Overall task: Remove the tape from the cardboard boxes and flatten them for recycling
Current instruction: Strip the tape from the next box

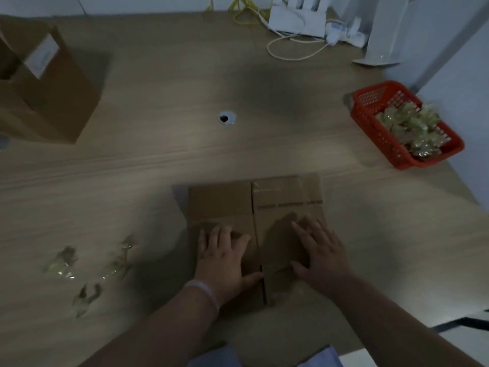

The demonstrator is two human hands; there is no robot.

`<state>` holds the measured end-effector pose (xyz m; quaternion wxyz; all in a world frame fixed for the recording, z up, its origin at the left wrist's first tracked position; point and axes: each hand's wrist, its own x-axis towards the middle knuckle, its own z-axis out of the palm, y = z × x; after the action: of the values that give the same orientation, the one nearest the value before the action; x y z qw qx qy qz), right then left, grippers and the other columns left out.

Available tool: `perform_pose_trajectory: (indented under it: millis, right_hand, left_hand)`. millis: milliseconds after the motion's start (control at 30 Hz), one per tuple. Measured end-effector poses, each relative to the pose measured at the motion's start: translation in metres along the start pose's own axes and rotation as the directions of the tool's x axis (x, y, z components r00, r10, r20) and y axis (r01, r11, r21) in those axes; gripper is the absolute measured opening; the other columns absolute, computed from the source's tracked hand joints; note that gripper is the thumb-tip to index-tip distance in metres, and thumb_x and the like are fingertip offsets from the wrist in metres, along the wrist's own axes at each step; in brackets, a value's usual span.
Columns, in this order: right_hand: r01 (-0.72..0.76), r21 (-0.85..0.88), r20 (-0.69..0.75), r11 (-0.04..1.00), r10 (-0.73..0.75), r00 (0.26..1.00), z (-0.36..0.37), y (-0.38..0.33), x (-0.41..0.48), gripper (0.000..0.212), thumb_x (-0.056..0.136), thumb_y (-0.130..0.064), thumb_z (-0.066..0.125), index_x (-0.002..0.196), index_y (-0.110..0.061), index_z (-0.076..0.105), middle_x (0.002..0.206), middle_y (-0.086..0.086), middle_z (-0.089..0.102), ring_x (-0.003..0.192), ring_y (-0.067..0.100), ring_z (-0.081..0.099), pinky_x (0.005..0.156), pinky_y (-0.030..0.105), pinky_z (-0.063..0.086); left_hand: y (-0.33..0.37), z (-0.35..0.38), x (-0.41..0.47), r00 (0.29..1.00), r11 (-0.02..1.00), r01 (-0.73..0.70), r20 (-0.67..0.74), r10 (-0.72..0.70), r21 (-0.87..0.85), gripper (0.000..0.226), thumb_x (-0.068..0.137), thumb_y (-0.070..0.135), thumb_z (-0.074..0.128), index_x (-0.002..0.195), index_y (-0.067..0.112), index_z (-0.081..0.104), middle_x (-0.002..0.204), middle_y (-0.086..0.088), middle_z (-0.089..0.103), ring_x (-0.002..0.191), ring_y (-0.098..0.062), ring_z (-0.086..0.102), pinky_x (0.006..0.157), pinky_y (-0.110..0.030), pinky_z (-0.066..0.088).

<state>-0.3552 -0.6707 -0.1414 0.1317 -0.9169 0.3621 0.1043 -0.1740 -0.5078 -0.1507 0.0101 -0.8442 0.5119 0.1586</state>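
A flattened brown cardboard box (238,205) lies on the wooden table (158,160) right in front of me. My left hand (222,256) presses flat on its left half, fingers straight and spread. My right hand (321,251) presses flat on the right half the same way. A strip of clear tape (280,188) shows near the box's far right part. Three crumpled wads of removed tape (62,262) lie on the table to the left. An upright cardboard box (53,96) with a white label stands at the far left.
A red plastic basket (370,120) holding crumpled tape sits at the right edge of the table. White devices and cables (296,22) lie at the far edge. A round cable hole (226,118) is in the table's middle.
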Motion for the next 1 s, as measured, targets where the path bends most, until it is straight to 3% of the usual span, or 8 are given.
perform_pose_trajectory:
  millis: [100, 233, 333, 533, 633, 767, 867, 1000]
  right_hand:
    - [0.100, -0.079, -0.040, 0.992, -0.103, 0.994, 0.008, -0.010, 0.015, 0.095, 0.069, -0.077, 0.036, 0.150, -0.043, 0.000, 0.161, -0.005, -0.005, 0.148, 0.021, -0.002, 0.118, 0.042, 0.004]
    - [0.144, -0.136, -0.107, 0.980, -0.159, 0.982, 0.024, -0.004, 0.019, 0.092, 0.074, -0.082, 0.028, 0.152, -0.038, 0.006, 0.161, -0.002, 0.000, 0.148, 0.021, 0.002, 0.119, 0.044, 0.005]
    - [0.175, -0.141, -0.155, 0.975, -0.196, 0.968, 0.028, 0.001, 0.017, 0.090, 0.076, -0.080, 0.031, 0.152, -0.035, 0.015, 0.161, 0.001, 0.012, 0.147, 0.023, 0.012, 0.116, 0.046, 0.009]
    - [0.235, -0.176, -0.141, 0.956, -0.261, 0.955, 0.028, 0.010, 0.007, 0.088, 0.078, -0.079, 0.028, 0.152, -0.034, 0.016, 0.161, 0.002, 0.013, 0.147, 0.024, 0.011, 0.117, 0.049, 0.012]
    - [0.258, -0.194, -0.144, 0.946, -0.288, 0.947, 0.029, 0.014, -0.001, 0.088, 0.076, -0.080, 0.030, 0.151, -0.034, 0.021, 0.160, 0.002, 0.017, 0.147, 0.025, 0.014, 0.117, 0.050, 0.014]
    - [0.241, -0.177, -0.214, 0.954, -0.276, 0.937, 0.032, 0.010, -0.001, 0.080, 0.072, -0.076, 0.043, 0.137, -0.030, 0.047, 0.147, 0.008, 0.042, 0.135, 0.032, 0.036, 0.108, 0.053, 0.029]
    - [0.260, -0.135, -0.296, 0.956, -0.289, 0.910, 0.028, 0.011, 0.017, 0.070, 0.071, -0.073, 0.047, 0.126, -0.031, 0.054, 0.130, 0.007, 0.050, 0.119, 0.034, 0.046, 0.101, 0.049, 0.037]
    - [0.253, -0.169, -0.263, 0.953, -0.291, 0.920, 0.031, 0.014, 0.033, 0.087, 0.073, -0.075, 0.042, 0.148, -0.034, 0.029, 0.156, 0.007, 0.024, 0.142, 0.029, 0.024, 0.114, 0.054, 0.021]
  left_hand:
    - [0.001, 0.004, 0.013, 0.999, 1.000, -0.024, -0.039, 0.024, 0.001, 0.091, 0.063, 0.087, 0.028, 0.140, 0.037, 0.028, 0.155, -0.003, 0.008, 0.143, -0.025, -0.005, 0.111, -0.059, -0.009]
    - [0.003, 0.020, 0.009, 0.995, 0.999, 0.017, -0.103, -0.012, 0.042, 0.096, 0.065, 0.088, 0.022, 0.147, 0.044, -0.001, 0.159, 0.001, -0.014, 0.145, -0.022, -0.017, 0.111, -0.057, -0.016]
    - [0.010, 0.025, 0.002, 0.990, 0.997, 0.053, -0.131, -0.045, 0.057, 0.095, 0.066, 0.087, 0.021, 0.148, 0.044, -0.003, 0.160, -0.001, -0.011, 0.146, -0.023, -0.012, 0.112, -0.058, -0.012]
    - [0.029, 0.030, -0.017, 0.981, 0.991, 0.120, -0.157, -0.111, 0.051, 0.094, 0.067, 0.087, 0.021, 0.148, 0.044, 0.001, 0.160, -0.001, -0.005, 0.146, -0.024, -0.007, 0.112, -0.057, -0.009]
    - [0.041, 0.034, -0.031, 0.969, 0.988, 0.150, -0.203, -0.143, 0.019, 0.090, 0.068, 0.085, 0.030, 0.147, 0.042, 0.022, 0.159, -0.003, 0.016, 0.146, -0.025, 0.013, 0.113, -0.059, 0.005]
    - [0.051, 0.032, -0.028, 0.946, 0.979, 0.202, -0.256, -0.201, -0.022, 0.088, 0.068, 0.083, 0.039, 0.141, 0.034, 0.042, 0.143, -0.005, 0.046, 0.129, -0.029, 0.042, 0.107, -0.060, 0.024]
    - [0.051, 0.033, -0.022, 0.941, 0.981, 0.190, -0.279, -0.190, -0.030, 0.095, 0.063, 0.082, 0.044, 0.142, 0.030, 0.042, 0.136, -0.008, 0.048, 0.126, -0.031, 0.041, 0.107, -0.062, 0.023]
    - [0.046, 0.037, -0.019, 0.947, 0.984, 0.174, -0.268, -0.179, -0.041, 0.099, 0.061, 0.086, 0.042, 0.146, 0.035, 0.032, 0.152, -0.010, 0.029, 0.143, -0.032, 0.020, 0.110, -0.064, 0.014]
